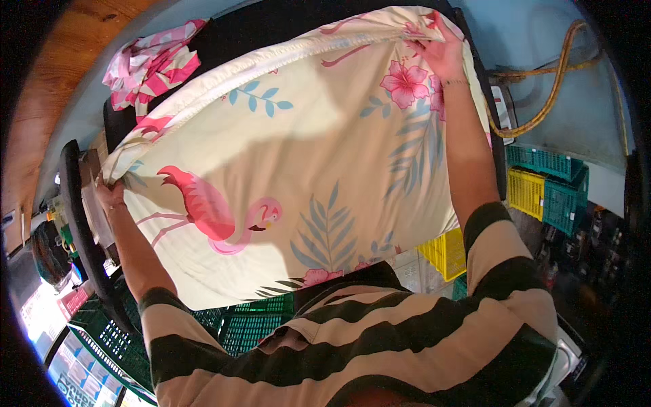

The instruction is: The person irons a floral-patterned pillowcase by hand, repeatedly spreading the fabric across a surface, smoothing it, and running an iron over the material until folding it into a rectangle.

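A cream fabric sheet [351, 168] printed with a pink flamingo, hibiscus flowers and blue-grey leaves is spread between my two hands. Its gathered, elastic-looking edge runs along the far side. My left hand [110, 195] grips the sheet's left corner, low on the left. At the far right corner, my right hand [442, 56] holds the gathered edge, some cloth bunched at the fingers. The near side of the sheet hangs down close to my striped shirt. A black surface lies behind the far edge, mostly hidden by the cloth.
A crumpled pink-and-white cloth [152, 63] rests at the black surface's far left. Green plastic crates [257, 323] stand below, near my body. Yellow [526, 192] and teal crates [564, 201] are at the right, under a looping yellowish hose [554, 96]. A black curved bar [84, 239] rises at the left.
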The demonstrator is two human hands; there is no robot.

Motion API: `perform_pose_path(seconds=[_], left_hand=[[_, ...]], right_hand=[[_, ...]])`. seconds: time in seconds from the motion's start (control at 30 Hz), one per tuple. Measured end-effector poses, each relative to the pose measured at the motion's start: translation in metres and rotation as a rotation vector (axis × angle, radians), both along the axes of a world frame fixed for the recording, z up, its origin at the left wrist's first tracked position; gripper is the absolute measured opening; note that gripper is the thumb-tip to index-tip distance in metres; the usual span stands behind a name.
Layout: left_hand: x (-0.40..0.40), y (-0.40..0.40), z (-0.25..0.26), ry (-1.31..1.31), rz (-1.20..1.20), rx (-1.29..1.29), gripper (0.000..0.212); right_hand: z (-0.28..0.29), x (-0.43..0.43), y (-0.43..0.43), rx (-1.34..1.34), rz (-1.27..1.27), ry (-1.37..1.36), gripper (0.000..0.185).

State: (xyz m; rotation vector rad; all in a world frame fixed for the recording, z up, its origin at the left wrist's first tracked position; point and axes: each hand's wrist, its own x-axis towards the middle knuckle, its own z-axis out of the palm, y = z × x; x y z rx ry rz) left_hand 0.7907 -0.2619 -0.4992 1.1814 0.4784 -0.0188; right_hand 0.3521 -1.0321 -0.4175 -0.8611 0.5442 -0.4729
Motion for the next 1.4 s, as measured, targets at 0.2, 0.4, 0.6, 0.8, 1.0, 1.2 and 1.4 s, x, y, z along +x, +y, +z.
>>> perform_pose_path(seconds=[0.2, 0.4, 0.6, 0.8, 1.0, 1.2, 1.4], left_hand=[[-0.061, -0.059, 0.036, -0.095, -0.240, 0.024, 0.056], [-0.264, 0.004, 0.022, -0.362, -0.494, 1.025, 0.059], [-0.470, -0.020, -0.010, -0.282, -0.530, 1.813, 0.059], [-0.481, -0.035, 0.005, -0.204, -0.469, 1.790, 0.060], [-0.469, -0.032, -0.014, -0.199, -0.536, 1.809, 0.060], [-0.447, 0.050, -0.050, -0.923, -0.564, 1.962, 0.058], [-0.550, -0.109, -0.002, -0.592, -0.676, 1.635, 0.058]], right_hand=[[-0.022, -0.017, 0.024, 0.075, -0.073, 0.079, 0.051], [0.011, -0.259, 0.126, -0.617, 0.039, 0.693, 0.048], [-0.047, -0.456, 0.166, -1.464, -0.229, 1.155, 0.050], [-0.058, -0.459, 0.160, -1.429, -0.281, 1.179, 0.037], [-0.036, -0.485, 0.120, -1.537, -0.494, 1.274, 0.017], [-0.061, -0.490, 0.096, -0.804, -0.194, 0.607, 0.025], [-0.101, -0.546, 0.118, -0.512, -0.417, 0.709, 0.066]])
